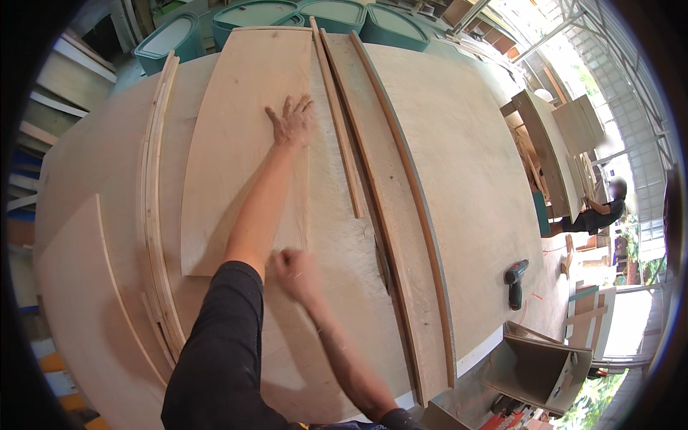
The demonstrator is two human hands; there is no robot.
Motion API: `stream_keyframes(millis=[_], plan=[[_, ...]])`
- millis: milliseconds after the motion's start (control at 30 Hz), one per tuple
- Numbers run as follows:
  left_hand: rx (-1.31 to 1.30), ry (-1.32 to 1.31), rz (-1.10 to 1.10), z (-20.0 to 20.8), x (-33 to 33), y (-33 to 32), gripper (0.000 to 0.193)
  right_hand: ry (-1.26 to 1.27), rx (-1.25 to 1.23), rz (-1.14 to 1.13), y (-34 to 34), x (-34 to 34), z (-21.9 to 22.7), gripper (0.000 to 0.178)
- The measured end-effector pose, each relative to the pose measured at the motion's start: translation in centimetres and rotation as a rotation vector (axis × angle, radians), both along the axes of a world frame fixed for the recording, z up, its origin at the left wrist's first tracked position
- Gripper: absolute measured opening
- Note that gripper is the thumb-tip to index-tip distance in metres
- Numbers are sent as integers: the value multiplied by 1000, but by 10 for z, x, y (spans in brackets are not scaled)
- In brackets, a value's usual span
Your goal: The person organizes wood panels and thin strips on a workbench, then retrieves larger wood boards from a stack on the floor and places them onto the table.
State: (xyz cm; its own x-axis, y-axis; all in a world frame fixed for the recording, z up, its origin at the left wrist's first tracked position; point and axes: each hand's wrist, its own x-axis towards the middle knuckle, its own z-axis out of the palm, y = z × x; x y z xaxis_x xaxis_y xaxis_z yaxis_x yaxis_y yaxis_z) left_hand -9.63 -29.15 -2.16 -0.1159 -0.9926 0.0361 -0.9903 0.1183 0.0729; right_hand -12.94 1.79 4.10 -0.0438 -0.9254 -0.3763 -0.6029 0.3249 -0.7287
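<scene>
A pale plywood panel (236,143) lies lengthwise on the large wooden worktop (459,143). My left hand (292,123) presses flat on it by its right edge, with the fingers spread. My right hand (292,272) is closed beside the panel's near right corner, slightly blurred. Whatever its fingers hold, if anything, is hidden. To the right of the panel lies a narrow wooden strip (338,122). Beyond that is a long board (401,201) with raised edges along both sides.
Several long wooden strips (154,208) are bundled to the left. A cordless drill (515,283) rests near the worktop's right side. Teal tubs (258,13) stand past the far edge. A person (602,213) is at the far right by a wooden cabinet (548,154). An open box (527,369) stands lower right.
</scene>
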Motion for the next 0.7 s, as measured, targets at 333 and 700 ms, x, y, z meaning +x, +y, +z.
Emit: stream_keyframes(millis=[333, 700], plan=[[-123, 97, 2, -4, 17, 88, 51, 580, -358, 23, -165, -64, -10, 39], [-121, 199, 76, 15, 29, 217, 49, 610, -323, -114, -175, -80, -48, 31]])
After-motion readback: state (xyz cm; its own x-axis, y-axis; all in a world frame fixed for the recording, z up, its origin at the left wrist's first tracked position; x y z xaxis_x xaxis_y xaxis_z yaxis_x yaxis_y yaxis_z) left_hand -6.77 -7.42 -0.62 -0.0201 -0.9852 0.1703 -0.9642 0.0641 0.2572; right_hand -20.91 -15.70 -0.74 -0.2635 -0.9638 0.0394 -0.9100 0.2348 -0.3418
